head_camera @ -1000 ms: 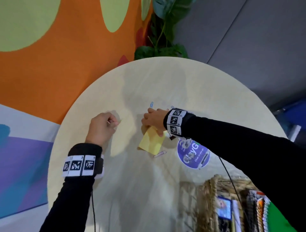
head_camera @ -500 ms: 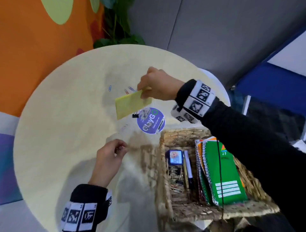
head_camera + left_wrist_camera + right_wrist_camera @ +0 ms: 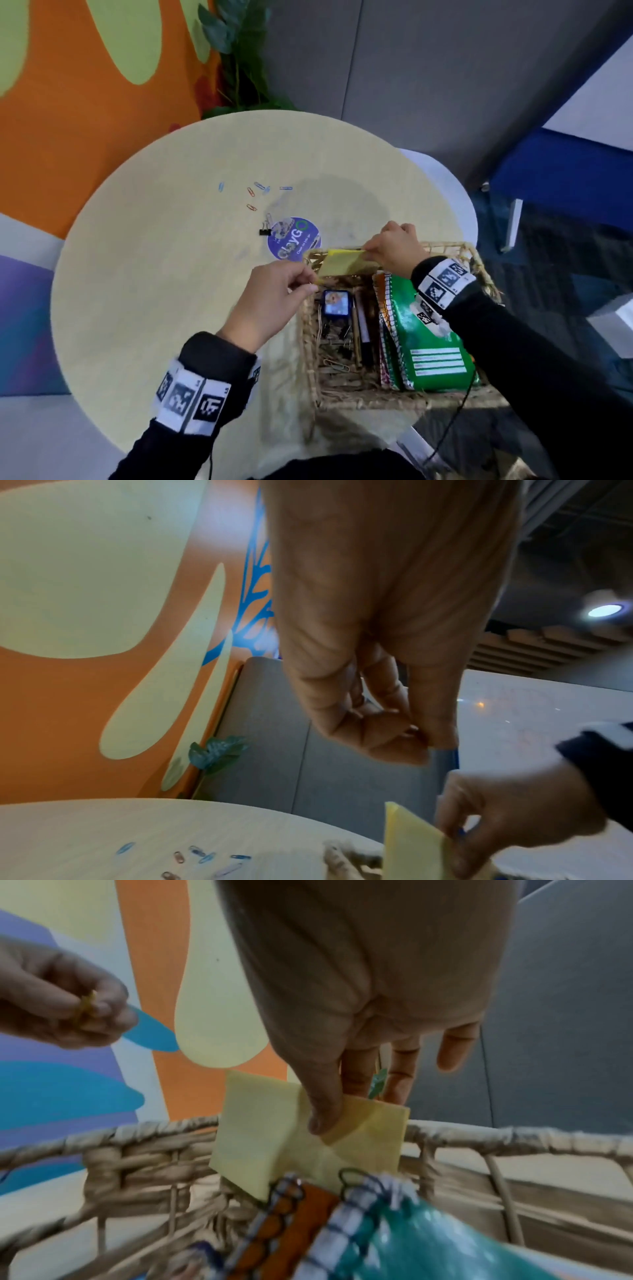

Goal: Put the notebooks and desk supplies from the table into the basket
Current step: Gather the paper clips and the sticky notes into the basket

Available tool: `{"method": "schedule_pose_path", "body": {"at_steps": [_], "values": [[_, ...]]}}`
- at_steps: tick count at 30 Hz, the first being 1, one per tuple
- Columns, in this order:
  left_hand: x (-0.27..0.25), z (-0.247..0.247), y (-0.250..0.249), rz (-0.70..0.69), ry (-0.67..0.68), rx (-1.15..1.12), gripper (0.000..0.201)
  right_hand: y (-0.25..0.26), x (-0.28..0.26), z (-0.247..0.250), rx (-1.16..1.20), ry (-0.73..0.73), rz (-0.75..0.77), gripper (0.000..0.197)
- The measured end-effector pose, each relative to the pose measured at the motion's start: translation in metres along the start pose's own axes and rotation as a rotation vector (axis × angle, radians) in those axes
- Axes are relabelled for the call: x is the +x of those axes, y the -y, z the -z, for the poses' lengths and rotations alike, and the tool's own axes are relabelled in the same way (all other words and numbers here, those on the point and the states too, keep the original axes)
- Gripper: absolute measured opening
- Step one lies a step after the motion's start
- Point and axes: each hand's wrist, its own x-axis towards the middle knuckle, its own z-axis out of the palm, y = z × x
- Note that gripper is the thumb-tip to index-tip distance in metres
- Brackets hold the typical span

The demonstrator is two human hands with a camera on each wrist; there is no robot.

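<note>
sticky notes (image 3: pixel 346 265): pale yellow
basket (image 3: pixel 455 246): tan woven wicker
top notebook (image 3: pixel 428 339): green cover — paler green lines
table (image 3: pixel 164 274): light cream wood
round sticker (image 3: pixel 294 238): purple, white lettering
paper clips (image 3: pixel 255 193): blue and red — scattered
binder clip (image 3: pixel 264 232): black
wall (image 3: pixel 85 102): orange with lime-green blobs
wristbands (image 3: pixel 190 401): white with black square codes

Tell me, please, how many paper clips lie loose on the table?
7 clips on the table: four blue and one red in the far row, one red nearer, one pale beside it. Other pale ones may escape notice.
</note>
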Motion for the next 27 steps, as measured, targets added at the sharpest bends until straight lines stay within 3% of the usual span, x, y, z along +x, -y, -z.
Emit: {"method": "schedule_pose_path", "body": {"at_steps": [3,7,16,19,24,27], "values": [[-0.003,-0.025,-0.016,-0.008,0.163,0.142,0.009,0.006,0.0,-0.009,-0.123,0.08,0.012,0.022],[0.005,-0.067,-0.026,-0.023,0.392,0.415,0.014,0.012,-0.003,-0.009,-0.163,0.075,0.032,0.025],[0.021,-0.107,-0.045,0.011,0.876,0.983,0.035,-0.009,-0.031,0.002,0.058,-0.15,0.006,0.036],[0.03,-0.119,-0.046,0.07,0.983,1.062,0.049,-0.013,-0.04,0.002,0.132,-0.195,-0.017,0.032],[0.034,-0.128,-0.05,0.084,1.151,1.078,0.046,-0.015,-0.054,-0.002,0.176,-0.201,-0.024,0.027],[0.04,-0.114,-0.062,0.096,1.132,0.99,0.025,-0.015,-0.058,-0.005,0.211,-0.185,-0.017,0.026]]}}
